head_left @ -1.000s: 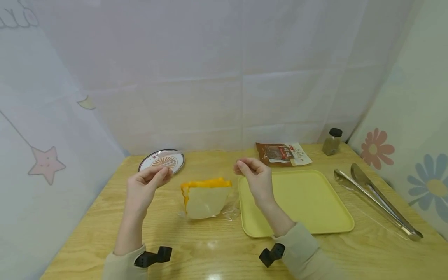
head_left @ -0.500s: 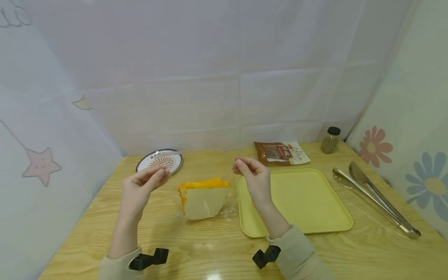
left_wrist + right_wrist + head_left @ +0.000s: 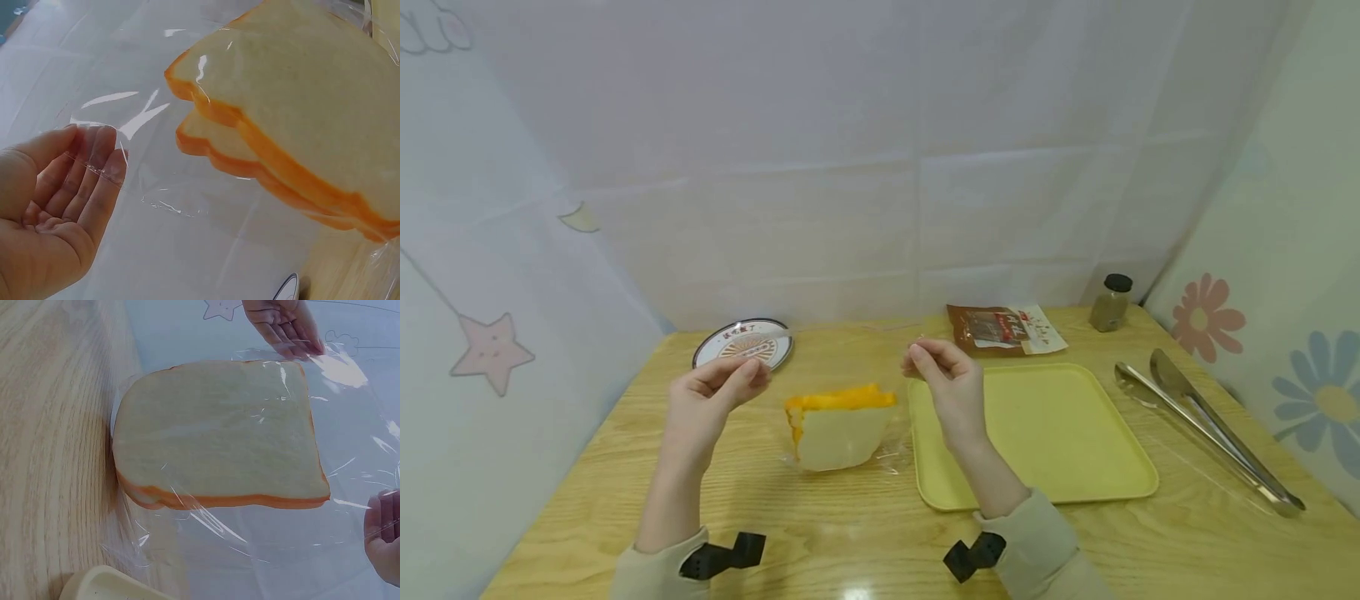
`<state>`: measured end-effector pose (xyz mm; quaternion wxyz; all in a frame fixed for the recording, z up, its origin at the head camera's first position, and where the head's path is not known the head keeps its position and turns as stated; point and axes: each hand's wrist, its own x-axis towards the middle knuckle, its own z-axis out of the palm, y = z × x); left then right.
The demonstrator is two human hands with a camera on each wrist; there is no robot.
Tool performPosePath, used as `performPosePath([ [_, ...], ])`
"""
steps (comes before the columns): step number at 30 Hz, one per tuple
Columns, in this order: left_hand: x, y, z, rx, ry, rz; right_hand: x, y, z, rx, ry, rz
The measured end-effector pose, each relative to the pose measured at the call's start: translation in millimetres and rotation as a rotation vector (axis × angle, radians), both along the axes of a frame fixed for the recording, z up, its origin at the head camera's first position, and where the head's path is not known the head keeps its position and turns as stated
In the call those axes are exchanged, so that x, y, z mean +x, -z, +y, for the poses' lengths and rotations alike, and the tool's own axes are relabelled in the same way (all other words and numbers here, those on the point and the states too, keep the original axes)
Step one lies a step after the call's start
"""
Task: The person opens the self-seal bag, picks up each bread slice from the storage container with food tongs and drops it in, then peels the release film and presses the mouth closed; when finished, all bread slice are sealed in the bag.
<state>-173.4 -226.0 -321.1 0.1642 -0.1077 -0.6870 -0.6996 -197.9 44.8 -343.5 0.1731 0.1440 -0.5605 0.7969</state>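
Two thick bread slices (image 3: 842,437) with orange crusts stand upright inside a clear plastic bag (image 3: 147,122), at the middle of the table. My left hand (image 3: 703,408) pinches the bag's upper left edge between thumb and fingers. Opposite it, my right hand (image 3: 953,392) pinches the upper right edge, so the film stretches between both hands above the bread. In the right wrist view one slice (image 3: 219,434) shows flat-on through the film, with the bag's bottom close at the table. The see-through film is hard to trace in the head view.
A yellow tray (image 3: 1045,433) lies right of the bread. Behind it are a brown food packet (image 3: 1000,330) and a black-lidded spice jar (image 3: 1111,304). Metal tongs (image 3: 1213,433) lie at the far right. A patterned plate (image 3: 730,333) sits at back left, before a white cloth (image 3: 797,242).
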Motion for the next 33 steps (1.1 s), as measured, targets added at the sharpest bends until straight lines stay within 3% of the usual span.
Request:
performPosePath([
  [7,1.0,0.2,-0.4,0.023,0.006,0.006,0.0,0.1,0.7,0.001,0.004,-0.014],
  [19,1.4,1.4,-2.0,0.104,0.081,0.019,0.3,-1.1,4.0,0.016,0.011,-0.034],
  [25,1.3,1.0,-1.4,0.090,0.097,0.021,0.4,-1.7,5.4,0.020,0.029,-0.042],
  [33,1.7,-0.4,-2.8,0.035,0.068,-0.009,0.4,-3.0,4.9,0.013,0.058,-0.048],
])
